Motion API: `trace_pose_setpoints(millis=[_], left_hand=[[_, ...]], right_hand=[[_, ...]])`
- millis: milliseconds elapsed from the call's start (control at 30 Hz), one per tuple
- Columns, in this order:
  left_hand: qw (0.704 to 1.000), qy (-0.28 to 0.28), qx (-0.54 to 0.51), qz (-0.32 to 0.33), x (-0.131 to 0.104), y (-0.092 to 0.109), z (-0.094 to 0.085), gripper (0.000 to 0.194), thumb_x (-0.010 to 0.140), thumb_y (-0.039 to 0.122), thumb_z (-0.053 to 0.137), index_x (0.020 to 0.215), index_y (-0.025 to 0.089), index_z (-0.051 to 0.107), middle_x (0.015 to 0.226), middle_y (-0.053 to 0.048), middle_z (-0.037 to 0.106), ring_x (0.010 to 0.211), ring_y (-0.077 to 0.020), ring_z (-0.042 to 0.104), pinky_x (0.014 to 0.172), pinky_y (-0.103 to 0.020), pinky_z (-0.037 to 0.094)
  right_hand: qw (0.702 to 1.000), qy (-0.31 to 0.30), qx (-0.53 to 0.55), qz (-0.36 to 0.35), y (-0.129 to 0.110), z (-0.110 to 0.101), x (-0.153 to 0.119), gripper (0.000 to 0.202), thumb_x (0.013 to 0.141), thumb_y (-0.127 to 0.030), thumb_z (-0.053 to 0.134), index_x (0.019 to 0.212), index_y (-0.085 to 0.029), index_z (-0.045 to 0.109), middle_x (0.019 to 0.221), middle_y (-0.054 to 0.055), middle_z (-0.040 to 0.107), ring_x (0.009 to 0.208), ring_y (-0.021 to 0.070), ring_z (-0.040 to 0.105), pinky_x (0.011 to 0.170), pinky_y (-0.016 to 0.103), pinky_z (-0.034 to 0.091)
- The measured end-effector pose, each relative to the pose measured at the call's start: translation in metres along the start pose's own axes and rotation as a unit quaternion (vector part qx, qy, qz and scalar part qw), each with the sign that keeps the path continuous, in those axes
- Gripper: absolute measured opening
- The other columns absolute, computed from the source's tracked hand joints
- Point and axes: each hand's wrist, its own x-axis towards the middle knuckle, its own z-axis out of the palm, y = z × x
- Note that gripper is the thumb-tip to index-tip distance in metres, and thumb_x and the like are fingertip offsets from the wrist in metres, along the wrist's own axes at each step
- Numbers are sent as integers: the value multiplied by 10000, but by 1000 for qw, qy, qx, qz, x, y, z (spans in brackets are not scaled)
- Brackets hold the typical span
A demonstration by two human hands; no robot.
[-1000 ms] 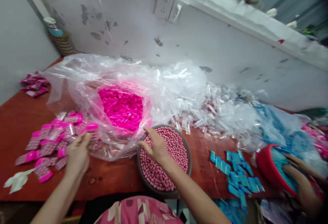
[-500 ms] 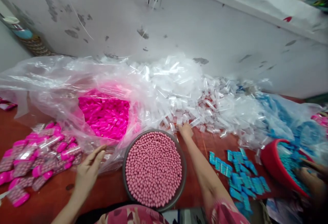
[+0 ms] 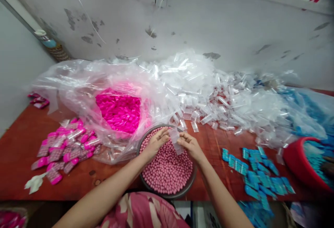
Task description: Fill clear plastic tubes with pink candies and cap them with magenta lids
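Observation:
Over the bowl of pink beads [image 3: 169,172], a small clear plastic case [image 3: 176,140] is held up between my two hands. My right hand [image 3: 191,146] pinches its right side between thumb and fingers. Closed at the case's left edge are the fingertips of my left hand [image 3: 156,145]. The dark bowl stands at the table's front edge, filled with round beads. Behind it on the left, bright pink caps [image 3: 118,113] lie in an open clear plastic bag [image 3: 75,71]. A heap of empty clear cases [image 3: 193,106] spreads behind my right hand.
Filled pink-capped cases [image 3: 65,146] are piled at left on the red-brown table [image 3: 18,148], near a crumpled white scrap [image 3: 35,182]. Blue filled cases [image 3: 258,172] lie at right beside a red bowl [image 3: 300,162], where another person's hand [image 3: 328,168] partly shows. A wall stands behind.
My right hand has come back from the heap with a clear case. My left hand has moved right from beside the bag to meet it over the bowl. The view has shifted left.

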Motion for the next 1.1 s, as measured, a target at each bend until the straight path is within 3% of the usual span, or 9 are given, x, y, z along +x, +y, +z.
trace_pose_setpoints(millis=[67,133,233,300,400,533,667,933,1100], left_hand=[[1000,-10,-20,5,-5,-5,8,364,720,378,560,987,130,574,1106,-123,569,1002,-223,530,837,-322,406],[999,7,-32,19,-13,-4,10,326,744,405,516,859,109,593,1002,-130,619,897,-213,577,767,-308,431],[989,100,-81,73,-22,13,2,327,739,437,504,774,120,576,839,-93,659,806,-181,600,736,-290,436],[971,151,-133,130,-26,29,-10,302,730,441,511,757,144,562,750,-43,655,800,-164,600,761,-293,428],[974,129,-98,159,-35,39,-31,242,720,392,549,703,150,559,680,-13,632,824,-163,591,808,-303,405],[995,43,22,82,-55,14,-37,283,633,392,640,691,127,561,782,-60,640,829,-181,576,798,-293,394],[998,8,-52,22,-68,-6,-22,426,557,356,703,886,142,539,880,-72,628,780,-174,578,698,-271,418],[982,124,-127,66,-79,-4,-9,163,627,198,623,749,137,535,651,0,576,641,-136,579,600,-240,428],[959,195,-155,136,-72,28,-39,106,635,185,600,620,140,505,539,35,542,533,-86,543,622,-230,431]], right_hand=[[996,-55,75,8,0,36,-19,231,661,-344,620,805,-173,562,651,-26,532,537,78,451,503,193,340],[991,-60,121,13,5,64,-32,205,676,-353,607,729,-160,564,608,-29,514,503,72,425,473,191,322],[988,-37,146,21,19,85,-48,213,679,-356,607,650,-152,554,534,-44,469,454,62,384,432,185,289],[989,-12,148,28,28,88,-59,212,678,-350,610,633,-150,557,530,-44,469,456,61,390,425,181,292],[985,41,164,22,30,84,-69,202,681,-357,610,711,-160,582,581,-35,499,496,69,430,439,180,346],[986,25,164,28,18,85,-68,276,685,-367,606,885,-182,560,645,-22,533,489,79,464,392,181,379],[985,-20,169,22,13,99,-65,211,674,-343,621,757,-186,508,546,-53,495,396,64,424,336,171,364],[984,-25,177,20,20,115,-79,238,630,-254,668,728,-187,462,604,-53,524,490,71,491,473,193,410],[992,-26,122,15,26,108,-93,214,643,-257,658,682,-183,461,543,-54,519,479,85,499,467,201,406]])
